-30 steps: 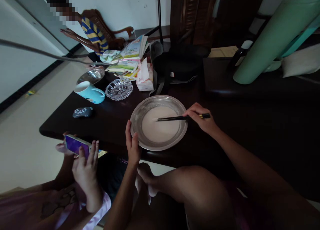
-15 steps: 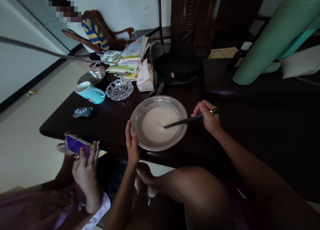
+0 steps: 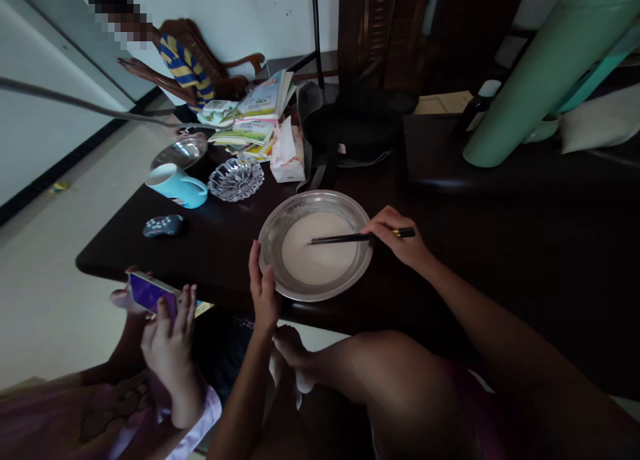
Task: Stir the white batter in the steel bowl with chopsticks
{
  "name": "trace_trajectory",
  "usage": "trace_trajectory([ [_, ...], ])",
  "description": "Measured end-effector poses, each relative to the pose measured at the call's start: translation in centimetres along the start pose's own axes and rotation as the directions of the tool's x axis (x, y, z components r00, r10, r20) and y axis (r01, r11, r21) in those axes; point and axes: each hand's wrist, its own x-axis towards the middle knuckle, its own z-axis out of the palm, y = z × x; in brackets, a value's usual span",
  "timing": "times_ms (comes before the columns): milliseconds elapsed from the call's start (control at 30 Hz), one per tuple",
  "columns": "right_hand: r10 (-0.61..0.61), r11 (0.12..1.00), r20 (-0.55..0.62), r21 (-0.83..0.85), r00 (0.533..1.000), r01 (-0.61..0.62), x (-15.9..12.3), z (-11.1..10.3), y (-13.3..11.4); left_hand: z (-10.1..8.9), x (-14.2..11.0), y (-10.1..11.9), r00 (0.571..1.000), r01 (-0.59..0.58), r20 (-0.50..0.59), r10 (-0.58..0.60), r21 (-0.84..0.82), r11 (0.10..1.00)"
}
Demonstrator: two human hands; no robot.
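A round steel dish (image 3: 280, 213) holding pale batter (image 3: 313, 263) rests on the dark table (image 3: 210, 240). My right hand (image 3: 400, 237) is closed round a pair of black chopsticks (image 3: 345, 237), whose tips lie over the batter near the dish's middle. My left hand (image 3: 263, 290) rests against the dish's near left rim, its fingers together and upright along the edge.
A blue mug (image 3: 176, 184), a cut-glass dish (image 3: 236, 179), a steel bowl (image 3: 180, 152), a small grey object (image 3: 164, 225), stacked booklets (image 3: 253, 117) and a black bag (image 3: 350, 130) stand behind. A green cylinder (image 3: 545, 73) leans at right. Beside me a person's hands (image 3: 167, 343) hold a phone (image 3: 150, 292).
The chopsticks swung from the dish's right side back toward its middle, and my right hand moved in to the rim. My left hand stayed on the dish.
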Motion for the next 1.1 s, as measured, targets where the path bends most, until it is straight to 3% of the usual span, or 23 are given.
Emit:
trace_trajectory([
  [100,0.051,0.998,-0.189,0.054,0.981,-0.041,0.05,-0.09,0.03,0.00,0.00,0.09,1.000,-0.010,0.008,0.009,0.008,1.000],
  [133,0.070,0.995,-0.199,0.086,0.977,-0.054,0.04,-0.07,0.01,-0.01,0.00,0.11,1.000,-0.007,0.012,0.007,0.009,1.000],
  [300,-0.008,1.000,0.033,0.030,0.999,0.007,-0.04,0.19,0.05,-0.01,-0.03,0.24,1.000,0.003,0.005,-0.003,0.007,1.000],
  [433,0.050,0.996,-0.191,0.088,0.980,-0.034,-0.03,0.08,0.23,0.00,-0.02,0.27,1.000,-0.004,0.008,0.004,0.015,1.000],
  [467,0.080,0.991,-0.200,0.123,0.976,-0.055,-0.05,0.08,0.24,0.01,-0.02,0.25,1.000,-0.006,0.009,0.006,0.017,1.000],
  [600,0.027,0.998,0.004,0.062,1.000,-0.027,-0.11,0.23,0.16,0.05,0.00,0.11,1.000,0.001,-0.002,-0.001,0.011,1.000],
  [633,0.004,1.000,0.007,0.026,1.000,-0.004,-0.09,0.23,0.14,0.06,0.00,0.08,1.000,0.003,-0.005,-0.003,0.009,1.000],
  [733,0.009,0.999,-0.170,0.032,0.985,-0.003,-0.02,0.11,0.10,0.06,-0.01,0.08,1.000,0.006,0.008,-0.006,0.001,1.000],
  [800,0.037,0.996,-0.214,0.086,0.976,-0.019,-0.03,0.10,0.06,0.03,-0.01,0.13,1.000,0.003,0.016,-0.003,0.003,1.000],
  [900,-0.001,0.998,-0.043,0.061,0.999,0.004,-0.10,0.18,0.07,-0.03,0.01,0.11,1.000,-0.003,0.010,0.003,0.012,1.000],
  [967,-0.028,1.000,-0.005,0.008,1.000,0.028,-0.13,0.15,0.16,-0.05,0.03,0.00,1.000,0.000,0.008,0.000,0.005,1.000],
  [1100,0.047,0.996,-0.217,0.088,0.975,-0.028,-0.10,0.01,0.29,-0.08,0.04,-0.26,1.000,-0.006,0.021,0.006,-0.004,1.000],
])
